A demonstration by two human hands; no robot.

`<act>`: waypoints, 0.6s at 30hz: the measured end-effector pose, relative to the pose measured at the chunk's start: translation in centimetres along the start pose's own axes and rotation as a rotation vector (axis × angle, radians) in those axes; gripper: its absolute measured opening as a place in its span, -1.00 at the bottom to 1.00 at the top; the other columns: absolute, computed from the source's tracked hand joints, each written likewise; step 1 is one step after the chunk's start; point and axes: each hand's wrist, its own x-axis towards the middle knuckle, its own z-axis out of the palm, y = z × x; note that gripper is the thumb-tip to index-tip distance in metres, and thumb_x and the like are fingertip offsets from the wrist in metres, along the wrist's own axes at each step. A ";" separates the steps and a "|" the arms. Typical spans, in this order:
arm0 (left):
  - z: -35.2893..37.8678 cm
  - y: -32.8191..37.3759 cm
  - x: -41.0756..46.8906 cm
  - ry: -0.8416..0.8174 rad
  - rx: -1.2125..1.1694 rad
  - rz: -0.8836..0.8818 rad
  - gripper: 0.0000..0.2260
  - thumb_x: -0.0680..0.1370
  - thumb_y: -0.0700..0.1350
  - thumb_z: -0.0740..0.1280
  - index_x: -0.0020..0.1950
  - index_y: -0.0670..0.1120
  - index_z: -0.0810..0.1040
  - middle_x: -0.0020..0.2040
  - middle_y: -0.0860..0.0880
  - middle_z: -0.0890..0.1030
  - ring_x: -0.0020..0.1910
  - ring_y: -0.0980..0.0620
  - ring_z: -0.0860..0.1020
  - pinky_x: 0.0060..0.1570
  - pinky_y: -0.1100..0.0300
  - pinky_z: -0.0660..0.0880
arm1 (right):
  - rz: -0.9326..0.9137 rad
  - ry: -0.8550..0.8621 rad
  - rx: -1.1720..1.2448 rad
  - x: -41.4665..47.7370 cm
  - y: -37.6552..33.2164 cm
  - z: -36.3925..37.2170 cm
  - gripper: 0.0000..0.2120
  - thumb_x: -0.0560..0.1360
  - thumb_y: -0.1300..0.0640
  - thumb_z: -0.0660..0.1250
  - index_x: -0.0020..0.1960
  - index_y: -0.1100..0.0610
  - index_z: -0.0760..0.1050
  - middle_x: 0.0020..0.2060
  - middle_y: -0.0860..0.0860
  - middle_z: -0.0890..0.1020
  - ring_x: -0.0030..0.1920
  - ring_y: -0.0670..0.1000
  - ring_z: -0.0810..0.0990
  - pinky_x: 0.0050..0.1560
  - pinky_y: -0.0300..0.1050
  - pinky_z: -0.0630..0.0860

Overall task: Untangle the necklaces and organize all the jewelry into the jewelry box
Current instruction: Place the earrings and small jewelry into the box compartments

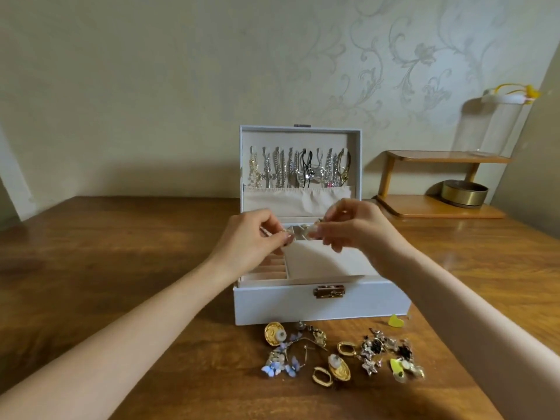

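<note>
Fingers [274, 234] of the left hand [248, 241] and the right hand [360, 228] pinch small shiny pieces [285, 235], mostly hidden, at frame centre. On the counter [136, 268] the white jewelry box [303, 307] stands open, necklaces [298, 169] hanging in its lid, loose earrings [339, 356] at lower centre.

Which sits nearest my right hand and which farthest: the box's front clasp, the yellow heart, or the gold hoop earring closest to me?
From the right hand:
1. front clasp, on the jewelry box front wall, below the hand.
2. yellow heart, on the table off the box's right front corner.
3. gold hoop earring, farthest, on the table's near side.
</note>
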 end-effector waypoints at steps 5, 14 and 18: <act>1.8 -0.4 3.7 0.168 0.024 -0.082 -0.87 0.47 -0.13 0.43 -0.20 -0.13 0.53 -0.30 -0.03 0.60 -0.29 0.00 0.58 -0.21 0.15 0.52 | -0.062 -0.003 -0.313 5.1 0.8 0.2 -0.82 0.36 0.37 0.46 -0.09 0.18 0.61 -0.31 0.10 0.65 -0.40 -0.12 0.54 -0.37 -0.31 0.42; 2.1 -2.2 4.4 0.255 -0.071 -0.156 -0.87 0.49 -0.16 0.42 -0.19 -0.18 0.54 -0.29 -0.04 0.60 -0.46 0.13 0.59 -0.43 0.32 0.50 | -0.083 -0.010 -0.474 8.9 1.8 1.4 -0.94 0.38 0.30 0.48 -0.17 0.26 0.62 -0.33 0.17 0.68 -0.37 0.03 0.65 -0.22 -0.07 0.65; 2.0 -2.5 4.6 0.257 -0.145 -0.169 -0.89 0.49 -0.18 0.42 -0.16 -0.19 0.54 -0.26 -0.06 0.59 -0.43 0.12 0.61 -0.37 0.21 0.60 | -0.173 -0.032 -0.681 9.4 1.6 1.5 -0.94 0.38 0.24 0.50 -0.16 0.19 0.66 -0.38 0.01 0.65 -0.44 -0.14 0.59 -0.36 -0.35 0.50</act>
